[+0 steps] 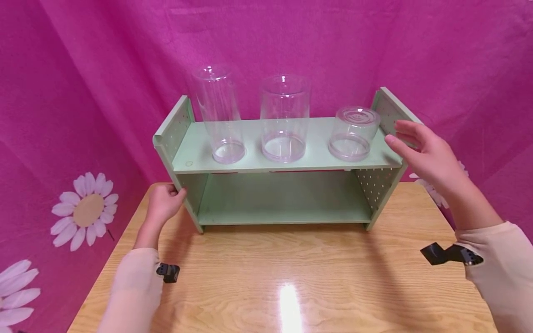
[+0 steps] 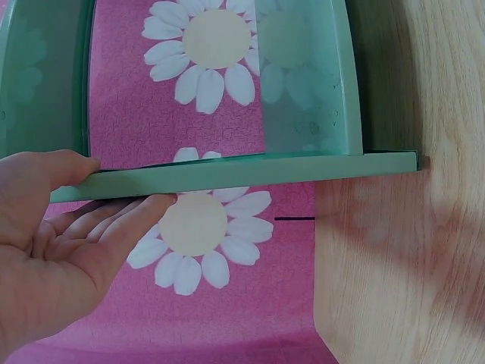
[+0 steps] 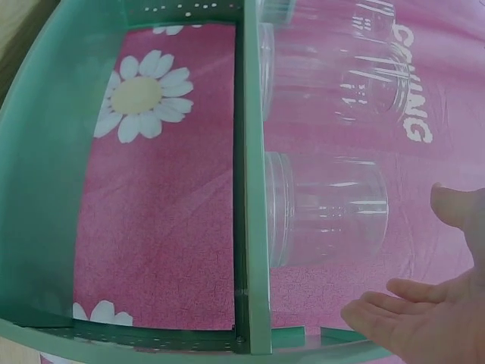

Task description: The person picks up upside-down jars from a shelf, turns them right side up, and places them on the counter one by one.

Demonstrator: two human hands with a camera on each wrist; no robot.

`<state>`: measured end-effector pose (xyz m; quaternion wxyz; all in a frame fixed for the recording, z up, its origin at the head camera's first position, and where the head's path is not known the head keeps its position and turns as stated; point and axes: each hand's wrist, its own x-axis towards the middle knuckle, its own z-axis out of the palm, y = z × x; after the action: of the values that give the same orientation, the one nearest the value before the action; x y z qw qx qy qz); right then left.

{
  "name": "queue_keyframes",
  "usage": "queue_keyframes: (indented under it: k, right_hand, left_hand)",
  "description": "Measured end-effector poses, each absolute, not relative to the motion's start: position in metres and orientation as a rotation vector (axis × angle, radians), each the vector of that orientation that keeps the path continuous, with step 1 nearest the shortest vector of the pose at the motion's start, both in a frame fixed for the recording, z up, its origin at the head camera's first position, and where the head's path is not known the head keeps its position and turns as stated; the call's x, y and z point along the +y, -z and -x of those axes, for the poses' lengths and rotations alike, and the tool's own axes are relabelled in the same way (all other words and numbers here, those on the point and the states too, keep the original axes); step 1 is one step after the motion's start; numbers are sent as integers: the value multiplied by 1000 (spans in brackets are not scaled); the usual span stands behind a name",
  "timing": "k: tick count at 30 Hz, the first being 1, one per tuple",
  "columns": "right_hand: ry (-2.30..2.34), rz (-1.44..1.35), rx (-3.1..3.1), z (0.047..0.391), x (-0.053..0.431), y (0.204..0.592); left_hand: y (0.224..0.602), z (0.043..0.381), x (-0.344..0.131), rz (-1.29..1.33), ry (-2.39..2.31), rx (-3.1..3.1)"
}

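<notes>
Wood tabletop [image 1: 250,268] nearest. Left hand [image 1: 164,202] pinches the side of a pale-green two-tier shelf [image 1: 283,218] standing between both hands; right hand [image 1: 433,159], loosely extended, hovers beside the short clear jar [image 1: 351,133], apart from it. Two taller jars [image 1: 285,113] stand leftward. Behind, white lettering [image 3: 417,127] ending "NG" marks magenta curtain [image 1: 333,51].

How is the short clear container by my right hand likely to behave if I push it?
The short container will probably slide before tipping, being squat with a broad base. Its smooth, glossy wall may feel slippery. It looks rigid, and its round form could roll if knocked over.
</notes>
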<state>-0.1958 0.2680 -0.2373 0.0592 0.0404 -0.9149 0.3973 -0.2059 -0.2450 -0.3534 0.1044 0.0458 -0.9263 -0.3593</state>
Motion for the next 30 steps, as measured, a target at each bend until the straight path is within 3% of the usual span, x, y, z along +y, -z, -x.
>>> queue_keyframes:
  k: [16,30]
  right_hand:
    - [-1271,-223,-2870,233,251,232]
    - [-1411,-153,-2897,262,240,220]
  left_hand:
    - [365,200,-244,-161,1033,-2717]
    - [358,209,-245,-145,1072,-2684]
